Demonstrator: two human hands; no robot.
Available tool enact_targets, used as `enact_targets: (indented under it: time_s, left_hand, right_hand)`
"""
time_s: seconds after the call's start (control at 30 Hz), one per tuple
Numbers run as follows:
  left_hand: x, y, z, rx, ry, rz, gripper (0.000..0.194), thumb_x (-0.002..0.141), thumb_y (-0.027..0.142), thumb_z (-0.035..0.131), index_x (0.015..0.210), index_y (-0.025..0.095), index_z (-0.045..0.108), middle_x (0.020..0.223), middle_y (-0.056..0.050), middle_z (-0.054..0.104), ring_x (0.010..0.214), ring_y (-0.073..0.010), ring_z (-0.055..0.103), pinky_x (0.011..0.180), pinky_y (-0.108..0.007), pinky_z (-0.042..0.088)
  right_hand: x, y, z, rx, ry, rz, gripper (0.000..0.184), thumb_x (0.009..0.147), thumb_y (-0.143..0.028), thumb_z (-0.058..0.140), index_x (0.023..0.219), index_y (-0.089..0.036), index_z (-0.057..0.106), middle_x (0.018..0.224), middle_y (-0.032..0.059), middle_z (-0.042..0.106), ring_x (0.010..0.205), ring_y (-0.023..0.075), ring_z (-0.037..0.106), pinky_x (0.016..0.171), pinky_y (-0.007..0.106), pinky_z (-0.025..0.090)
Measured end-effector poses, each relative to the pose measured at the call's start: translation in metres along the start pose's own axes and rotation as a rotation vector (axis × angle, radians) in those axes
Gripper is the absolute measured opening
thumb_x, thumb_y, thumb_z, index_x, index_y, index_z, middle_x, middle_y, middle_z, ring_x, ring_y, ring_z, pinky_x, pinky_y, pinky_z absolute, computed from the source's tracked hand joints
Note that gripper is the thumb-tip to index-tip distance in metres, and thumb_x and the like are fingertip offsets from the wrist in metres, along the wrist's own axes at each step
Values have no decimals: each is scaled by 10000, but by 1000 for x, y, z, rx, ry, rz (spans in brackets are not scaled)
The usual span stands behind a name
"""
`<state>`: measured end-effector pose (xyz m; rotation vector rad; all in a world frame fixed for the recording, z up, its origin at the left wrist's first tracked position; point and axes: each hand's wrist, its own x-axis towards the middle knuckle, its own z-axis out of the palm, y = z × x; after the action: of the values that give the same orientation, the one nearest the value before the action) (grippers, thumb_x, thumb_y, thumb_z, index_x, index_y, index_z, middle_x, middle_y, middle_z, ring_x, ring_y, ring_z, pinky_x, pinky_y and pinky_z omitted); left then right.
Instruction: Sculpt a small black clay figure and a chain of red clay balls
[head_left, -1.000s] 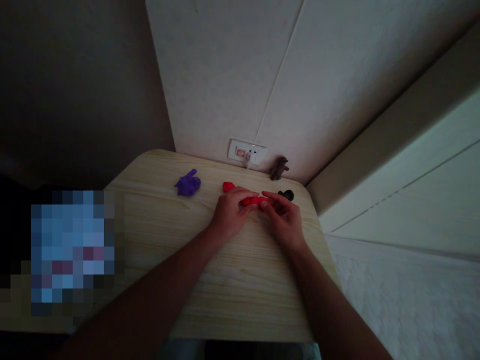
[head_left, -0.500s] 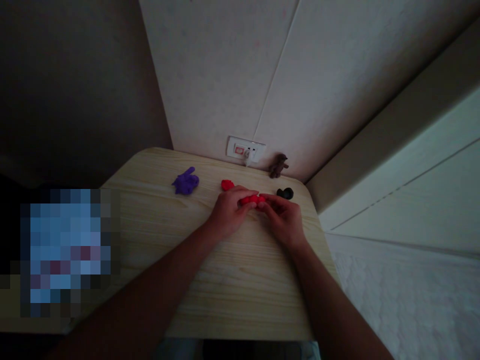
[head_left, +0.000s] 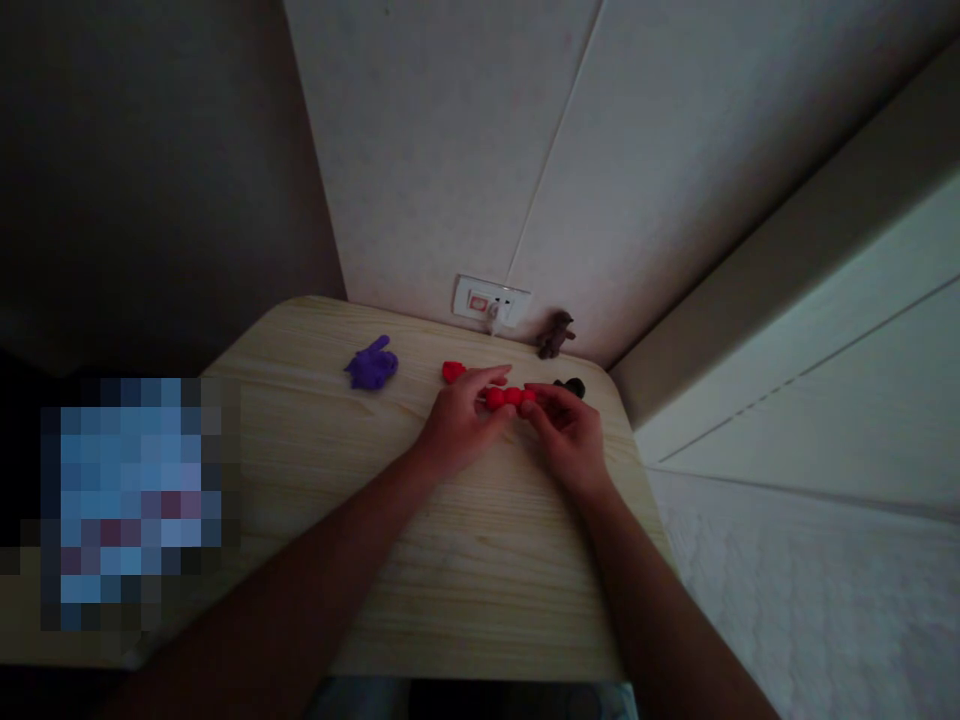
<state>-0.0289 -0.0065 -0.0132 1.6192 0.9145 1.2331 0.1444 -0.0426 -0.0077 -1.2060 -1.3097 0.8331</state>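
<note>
Three red balls in a row [head_left: 511, 397], looking like modelling clay, are between my hands over the wooden table. My right hand [head_left: 571, 432] pinches the right end of the row between thumb and fingers. My left hand [head_left: 461, 415] is at the other end, its fingers lifted apart from the thumb and the balls visible between them; light contact cannot be ruled out. Just behind my left hand lies a red lump [head_left: 453, 372]. A black rounded piece [head_left: 575, 386] is partly hidden behind my right hand.
A purple clay-like figure [head_left: 371, 368] lies at the back left of the table [head_left: 450, 590]. At the back right, a brown figure [head_left: 556, 335] stands by the wall. A wall socket [head_left: 466, 298] with a plug is behind the table. Pale quilted bedding [head_left: 810, 590] lies to the right.
My left fingers have opened and lifted off the red row, so the balls show more fully. The row has shifted slightly right with my right hand still gripping it.
</note>
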Motion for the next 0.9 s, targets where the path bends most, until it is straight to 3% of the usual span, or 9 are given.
enact_targets:
  time_s: [0.07,0.23,0.6,0.9]
  left_hand:
    - [2,-4,1,-123,43,-80,578,807,226,787,1362,142,650,1323,-188,705,1024,-221,754,880,-360,633]
    - [6,-6,-2,-269,50,-120,366,777,256,822,1105,118,737,1119,-151,789,1010,-235,773,913,-370,641]
    - [6,-4,-2,-320,63,-140,466,660,378,932,1028,126,798,1071,-142,818,996,-264,788,908,-414,658]
    - [6,-7,-2,-298,80,-119,368,690,250,881,1029,123,815,1072,-133,825,975,-244,792,908,-390,656]
  right_hand:
    - [1,0,-1,19,21,1,435,787,-525,866,1079,-217,769,1016,94,831,922,229,790,899,400,641]
    - [0,-2,-3,0,24,1,433,801,-521,855,1101,-217,783,1035,99,834,952,247,797,927,432,639]
    - [1,0,-6,-41,18,10,439,816,-534,840,1123,-224,799,1078,106,836,985,262,794,955,448,632]
    - [1,0,-6,-53,13,23,434,802,-535,850,1105,-227,811,1078,105,838,980,267,791,957,452,628]
